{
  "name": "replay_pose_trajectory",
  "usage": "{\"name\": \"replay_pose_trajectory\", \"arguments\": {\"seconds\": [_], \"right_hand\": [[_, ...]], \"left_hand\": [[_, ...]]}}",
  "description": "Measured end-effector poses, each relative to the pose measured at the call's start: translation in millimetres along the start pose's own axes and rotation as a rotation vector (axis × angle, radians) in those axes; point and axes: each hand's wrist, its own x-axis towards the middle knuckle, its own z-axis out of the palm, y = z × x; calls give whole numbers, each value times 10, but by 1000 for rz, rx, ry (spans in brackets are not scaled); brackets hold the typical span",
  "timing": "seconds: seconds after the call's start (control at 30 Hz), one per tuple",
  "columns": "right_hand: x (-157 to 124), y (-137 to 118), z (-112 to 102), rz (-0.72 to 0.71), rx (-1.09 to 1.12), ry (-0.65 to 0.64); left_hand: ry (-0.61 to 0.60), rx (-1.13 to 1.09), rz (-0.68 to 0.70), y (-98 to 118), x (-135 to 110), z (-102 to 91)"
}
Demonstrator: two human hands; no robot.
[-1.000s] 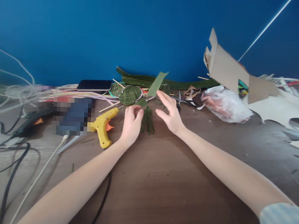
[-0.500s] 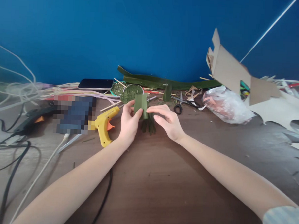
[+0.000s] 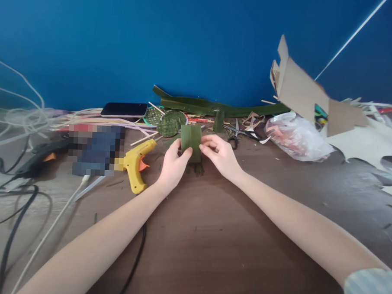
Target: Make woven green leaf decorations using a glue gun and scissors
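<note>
Both of my hands pinch a folded green leaf strip [image 3: 190, 140] held upright above the brown table [image 3: 211, 234]. My left hand [image 3: 174, 163] grips its left edge with thumb and fingers closed. My right hand [image 3: 222, 156] holds its right edge the same way. Under the strip lies a small bundle of thin green leaf slivers [image 3: 197, 168], partly hidden. Woven green leaf discs [image 3: 169, 122] lie just beyond, towards the wall.
A yellow glue gun [image 3: 135, 164] lies left of my left hand, a black glue gun [image 3: 41, 155] and cables farther left. A phone [image 3: 123, 110], long green leaves [image 3: 217, 108], scissors [image 3: 236, 135], a plastic bag [image 3: 295, 138] and cut cardboard [image 3: 302, 93] line the blue wall.
The leaf strip stood long and tilted in my left hand with my right hand open; my right hand has closed on it and the strip is now folded short between both hands.
</note>
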Motion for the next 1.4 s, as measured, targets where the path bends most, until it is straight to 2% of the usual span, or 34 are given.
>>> {"name": "replay_pose_trajectory", "arguments": {"seconds": [0.2, 0.57, 0.83, 0.97, 1.13, 1.3, 1.4], "right_hand": [[-14, -9, 6, -13, -11, -6], [-45, -35, 11, -110, -146, 12], [-29, -26, 23, -64, -160, 72], [14, 40, 8, 20, -78, 123], [27, 64, -9, 38, -80, 153], [-9, 3, 24, 19, -294, 21], [-10, 17, 57, 6, -429, 16]], "left_hand": [[-39, 70, 32, 5, 8, -6], [-10, 106, 44, -17, 16, 3], [-13, 106, 65, -17, 13, 0], [68, -36, 74, -2, 7, 17], [165, -137, 42, 12, 8, 25], [154, -149, -32, -14, 11, 20], [118, -191, -27, -53, 20, 22]]}}
